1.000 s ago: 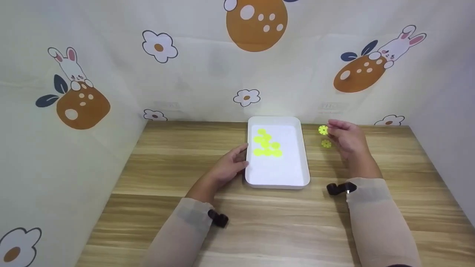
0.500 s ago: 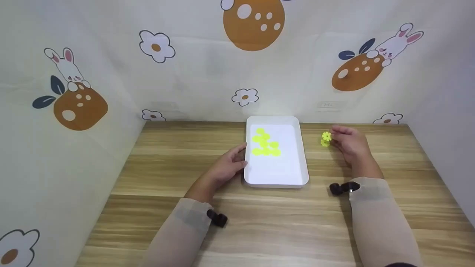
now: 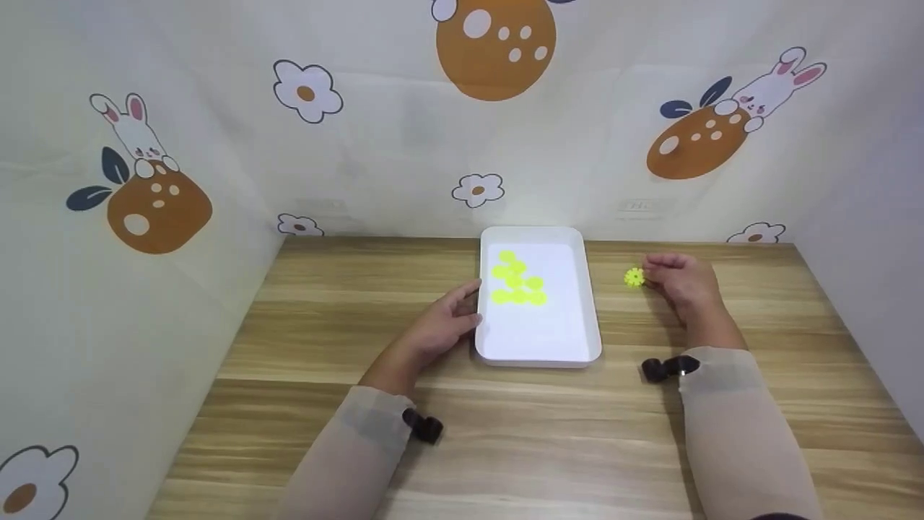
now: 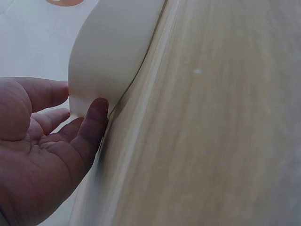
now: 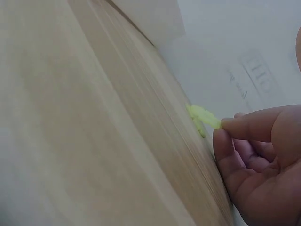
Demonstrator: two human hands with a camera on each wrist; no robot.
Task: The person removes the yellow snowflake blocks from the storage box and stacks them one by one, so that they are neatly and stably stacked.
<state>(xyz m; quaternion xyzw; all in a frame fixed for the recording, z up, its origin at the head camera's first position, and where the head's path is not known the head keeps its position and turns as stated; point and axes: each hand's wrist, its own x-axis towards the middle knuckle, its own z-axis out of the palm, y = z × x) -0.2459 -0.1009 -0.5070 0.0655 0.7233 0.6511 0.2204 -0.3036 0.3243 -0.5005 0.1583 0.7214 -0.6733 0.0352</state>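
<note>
At my far left hangs a pale cloth (image 3: 43,303) printed with a rabbit hugging an orange fruit (image 3: 160,209). Next comes my left sleeve (image 3: 346,455), a small black device (image 3: 424,426) at its cuff, and then my left hand (image 3: 440,326), fingers loosely extended, thumb and fingertips resting against the near side wall of the white tray (image 3: 538,339) without wrapping round it. Inside the tray, toward its left and far part, lies a cluster of bright yellow discs (image 3: 514,279), some overlapping, their edges washed out. To the right of the tray, on the wooden table (image 3: 534,433), sits a loose yellow piece (image 5: 201,130); just above it is a notched yellow disc (image 5: 205,115), pinched between the thumb and finger of my right hand (image 3: 686,287). Whether the two touch, I can't tell.
</note>
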